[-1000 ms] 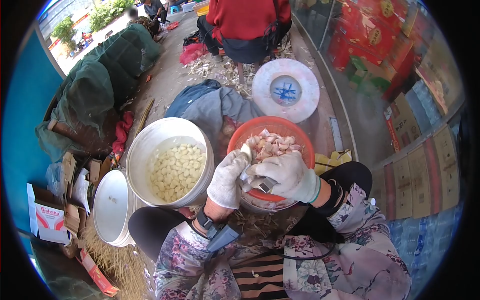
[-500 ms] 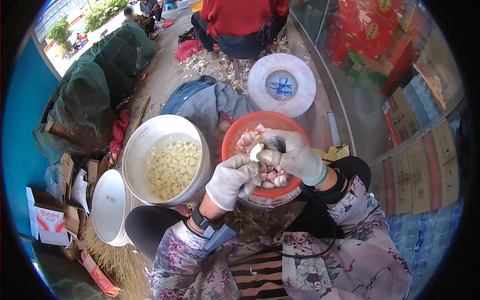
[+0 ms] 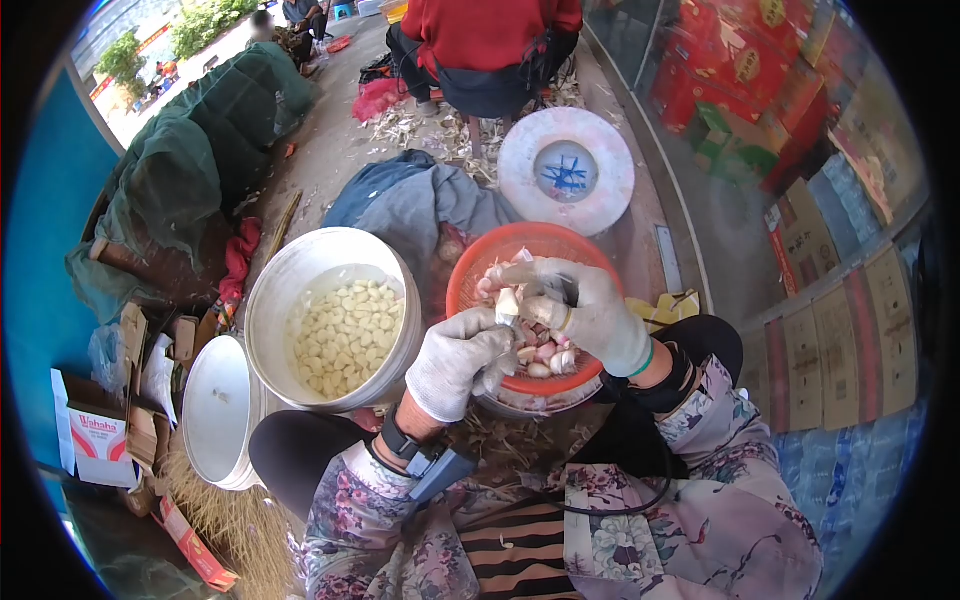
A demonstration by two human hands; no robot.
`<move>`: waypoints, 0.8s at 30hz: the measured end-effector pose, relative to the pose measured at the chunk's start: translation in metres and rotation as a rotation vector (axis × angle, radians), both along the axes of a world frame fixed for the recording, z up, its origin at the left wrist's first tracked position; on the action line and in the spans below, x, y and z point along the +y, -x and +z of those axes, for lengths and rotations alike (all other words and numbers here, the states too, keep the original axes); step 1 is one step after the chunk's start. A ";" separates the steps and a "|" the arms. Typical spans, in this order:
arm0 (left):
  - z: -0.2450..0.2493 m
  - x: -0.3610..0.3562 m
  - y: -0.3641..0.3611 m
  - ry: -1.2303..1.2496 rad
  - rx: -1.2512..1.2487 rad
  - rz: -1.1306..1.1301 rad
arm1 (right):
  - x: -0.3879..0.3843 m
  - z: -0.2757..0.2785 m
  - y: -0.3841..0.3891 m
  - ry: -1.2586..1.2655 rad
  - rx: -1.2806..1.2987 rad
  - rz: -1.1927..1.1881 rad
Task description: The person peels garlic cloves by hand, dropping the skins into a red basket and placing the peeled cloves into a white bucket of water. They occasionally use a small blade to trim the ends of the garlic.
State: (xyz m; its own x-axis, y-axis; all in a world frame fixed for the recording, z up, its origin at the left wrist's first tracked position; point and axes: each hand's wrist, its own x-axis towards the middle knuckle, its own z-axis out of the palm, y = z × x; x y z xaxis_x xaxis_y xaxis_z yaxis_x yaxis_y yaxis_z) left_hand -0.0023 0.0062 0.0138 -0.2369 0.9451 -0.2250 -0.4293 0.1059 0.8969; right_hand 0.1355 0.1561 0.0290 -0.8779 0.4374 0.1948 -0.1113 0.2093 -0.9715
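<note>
A pale, partly peeled garlic clove [image 3: 507,304] is pinched between my two gloved hands, above a red-orange basket [image 3: 463,268]. My left hand [image 3: 452,362], in a whitish glove, is closed at the clove's lower end. My right hand [image 3: 600,318], in a glove with a green cuff edge, is closed on the clove from the right, its fingertips greyish. Pinkish unpeeled garlic cloves [image 3: 547,352] lie in the basket below, partly hidden by my hands. To the left, a white bucket [image 3: 262,285] holds many peeled garlic cloves [image 3: 345,335] in liquid.
A second white bucket [image 3: 213,420] lies tipped at the left. Beyond the basket are a round white lid [image 3: 615,165] and grey-blue cloth [image 3: 400,205]. A person in red [image 3: 487,45] sits ahead among scattered skins. Cartons [image 3: 850,345] line the right side.
My fingers have shifted slightly around the clove, and my right hand has moved a little. The clove sits slightly lower and more upright. The view has barely moved.
</note>
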 end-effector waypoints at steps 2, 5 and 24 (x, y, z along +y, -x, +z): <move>0.000 0.000 0.001 -0.005 0.018 0.003 | 0.000 -0.001 -0.001 -0.184 0.013 0.079; 0.006 -0.004 -0.001 0.000 0.108 -0.026 | 0.003 -0.007 -0.001 -0.037 -0.111 0.113; -0.034 -0.035 -0.027 0.217 1.190 -0.995 | -0.018 0.050 0.099 0.095 -0.202 0.052</move>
